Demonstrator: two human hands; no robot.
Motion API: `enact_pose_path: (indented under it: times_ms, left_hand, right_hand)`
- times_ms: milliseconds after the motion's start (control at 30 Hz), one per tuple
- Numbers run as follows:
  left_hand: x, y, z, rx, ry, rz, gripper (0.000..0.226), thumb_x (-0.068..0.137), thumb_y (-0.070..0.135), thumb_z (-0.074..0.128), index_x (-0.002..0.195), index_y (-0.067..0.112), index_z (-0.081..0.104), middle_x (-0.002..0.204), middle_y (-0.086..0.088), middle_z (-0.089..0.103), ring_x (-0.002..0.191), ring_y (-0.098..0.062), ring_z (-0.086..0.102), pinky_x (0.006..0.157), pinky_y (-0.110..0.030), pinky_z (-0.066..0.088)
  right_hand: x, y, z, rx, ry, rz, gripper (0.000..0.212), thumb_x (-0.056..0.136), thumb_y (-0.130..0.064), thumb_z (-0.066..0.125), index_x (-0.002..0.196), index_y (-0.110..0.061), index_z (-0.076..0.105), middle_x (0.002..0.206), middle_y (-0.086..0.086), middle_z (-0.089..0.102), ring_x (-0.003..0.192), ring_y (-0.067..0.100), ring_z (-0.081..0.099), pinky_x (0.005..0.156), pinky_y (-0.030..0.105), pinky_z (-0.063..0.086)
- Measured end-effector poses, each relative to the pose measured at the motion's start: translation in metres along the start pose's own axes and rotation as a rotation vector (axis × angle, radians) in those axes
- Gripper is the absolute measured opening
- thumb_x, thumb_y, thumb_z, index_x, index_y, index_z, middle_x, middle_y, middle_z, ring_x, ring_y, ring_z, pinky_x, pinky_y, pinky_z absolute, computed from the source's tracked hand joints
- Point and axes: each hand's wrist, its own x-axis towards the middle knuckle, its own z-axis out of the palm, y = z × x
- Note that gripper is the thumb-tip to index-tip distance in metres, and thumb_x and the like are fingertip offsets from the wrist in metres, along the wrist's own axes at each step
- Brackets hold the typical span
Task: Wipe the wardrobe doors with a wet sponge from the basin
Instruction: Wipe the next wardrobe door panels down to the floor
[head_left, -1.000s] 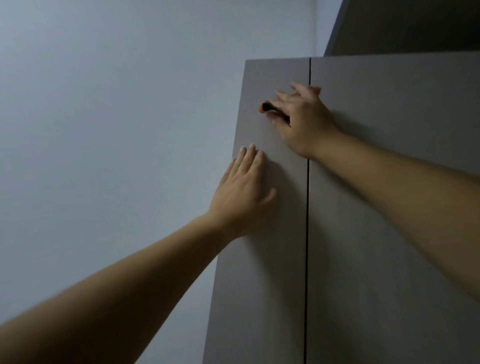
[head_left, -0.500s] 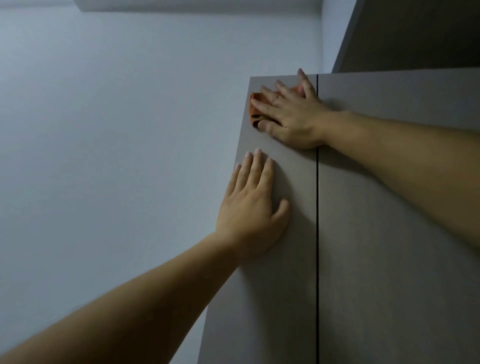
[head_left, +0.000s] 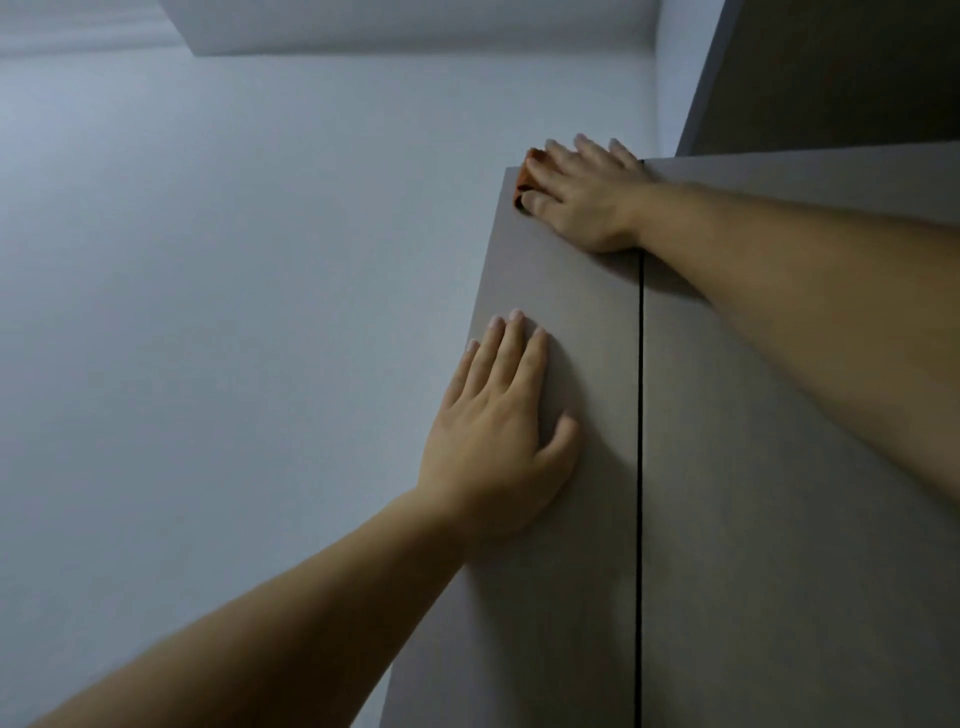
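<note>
Head view: the right grip (head_left: 587, 200), a bare hand, lies flat over the orange sponge (head_left: 522, 182) and presses it against the top left corner of the left wardrobe door (head_left: 561, 291). Its fingers are stretched out towards the door's upper edge and its thumb lies along the sponge's lower side. Only a sliver of sponge shows beyond the fingers. Lower on the same door, the left grip (head_left: 498, 436) rests palm-flat with straight fingers, holding nothing. A dark seam separates this door from the right door (head_left: 769, 545). A pale wall (head_left: 260, 312) lies to the left.
</note>
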Motion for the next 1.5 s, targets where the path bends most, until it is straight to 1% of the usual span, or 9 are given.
enact_pose_path:
  times_ms: [200, 367, 600, 733, 800, 967, 1133, 1300, 1500]
  left_hand:
    - [0.0, 0.0, 0.002, -0.004, 0.015, 0.007, 0.078, 0.104, 0.057, 0.029, 0.16, 0.028, -0.016, 0.165, 0.007, -0.029, 0.148, -0.007, -0.034, 0.119, -0.026, -0.021]
    - [0.0, -0.001, 0.004, -0.016, 0.036, 0.013, 0.078, 0.103, 0.059, 0.027, 0.16, 0.027, -0.017, 0.166, 0.006, -0.028, 0.149, -0.008, -0.033, 0.119, -0.026, -0.021]
    - [-0.002, -0.005, 0.005, -0.036, 0.059, 0.045, 0.08, 0.103, 0.059, 0.025, 0.161, 0.021, -0.016, 0.167, 0.0, -0.026, 0.15, -0.012, -0.031, 0.119, -0.029, -0.022]
    - [-0.003, -0.002, 0.004, -0.034, 0.032, 0.033, 0.078, 0.104, 0.057, 0.024, 0.161, 0.022, -0.016, 0.166, 0.0, -0.028, 0.15, -0.014, -0.032, 0.123, -0.033, -0.019]
    - [-0.002, -0.002, 0.004, -0.037, 0.037, 0.038, 0.078, 0.104, 0.056, 0.024, 0.161, 0.021, -0.015, 0.167, -0.001, -0.026, 0.151, -0.015, -0.031, 0.123, -0.033, -0.019]
    - [-0.002, -0.003, 0.007, -0.02, 0.046, 0.048, 0.079, 0.101, 0.057, 0.019, 0.161, 0.019, -0.014, 0.167, -0.004, -0.026, 0.151, -0.017, -0.031, 0.124, -0.034, -0.018]
    - [-0.003, -0.005, 0.009, -0.023, 0.043, 0.06, 0.079, 0.099, 0.059, 0.017, 0.161, 0.02, -0.015, 0.167, -0.003, -0.026, 0.151, -0.017, -0.031, 0.124, -0.035, -0.017]
    - [-0.003, -0.002, 0.009, -0.011, 0.041, 0.067, 0.077, 0.095, 0.058, 0.014, 0.162, 0.028, -0.007, 0.168, -0.006, -0.022, 0.152, -0.021, -0.029, 0.124, -0.037, -0.017]
    - [-0.001, -0.002, 0.009, 0.025, 0.031, 0.057, 0.075, 0.095, 0.059, 0.014, 0.162, 0.03, -0.006, 0.169, -0.005, -0.02, 0.153, -0.022, -0.027, 0.125, -0.037, -0.015]
  right_hand:
    - [-0.039, -0.025, 0.023, -0.055, -0.003, -0.299, 0.07, 0.1, -0.069, 0.012, 0.161, -0.038, -0.004, 0.171, -0.009, -0.009, 0.157, 0.018, -0.008, 0.127, 0.046, -0.004]
    - [-0.002, -0.013, 0.005, -0.013, -0.011, 0.016, 0.067, 0.103, -0.064, 0.01, 0.162, -0.034, -0.005, 0.171, -0.006, -0.011, 0.157, 0.021, -0.012, 0.126, 0.049, -0.008]
    - [-0.081, -0.008, 0.021, -0.041, -0.039, -0.173, 0.072, 0.096, -0.067, 0.007, 0.161, -0.039, -0.005, 0.17, -0.012, -0.012, 0.156, 0.015, -0.012, 0.126, 0.045, -0.006]
    - [-0.04, 0.017, 0.008, -0.05, -0.028, 0.105, 0.065, 0.103, -0.063, 0.01, 0.161, -0.037, -0.006, 0.171, -0.01, -0.012, 0.157, 0.019, -0.011, 0.126, 0.045, -0.006]
    - [-0.038, 0.003, 0.009, -0.03, -0.009, 0.153, 0.065, 0.104, -0.062, 0.011, 0.162, -0.036, -0.006, 0.171, -0.008, -0.012, 0.157, 0.02, -0.011, 0.126, 0.048, -0.007]
    - [-0.071, 0.0, 0.02, -0.07, -0.037, -0.114, 0.074, 0.096, -0.067, 0.006, 0.161, -0.036, -0.006, 0.17, -0.012, -0.012, 0.156, 0.014, -0.011, 0.126, 0.045, -0.006]
    - [-0.046, 0.03, 0.006, -0.057, -0.019, 0.216, 0.067, 0.103, -0.064, 0.011, 0.161, -0.036, -0.008, 0.171, -0.008, -0.011, 0.158, 0.02, -0.009, 0.127, 0.048, -0.005]
    - [-0.096, 0.011, 0.022, -0.079, -0.033, -0.052, 0.073, 0.096, -0.067, 0.005, 0.161, -0.036, -0.008, 0.17, -0.01, -0.011, 0.157, 0.017, -0.01, 0.126, 0.045, -0.006]
    - [-0.061, 0.049, 0.004, -0.046, -0.035, 0.247, 0.066, 0.105, -0.063, 0.013, 0.162, -0.036, -0.006, 0.171, -0.008, -0.012, 0.158, 0.02, -0.009, 0.126, 0.047, -0.006]
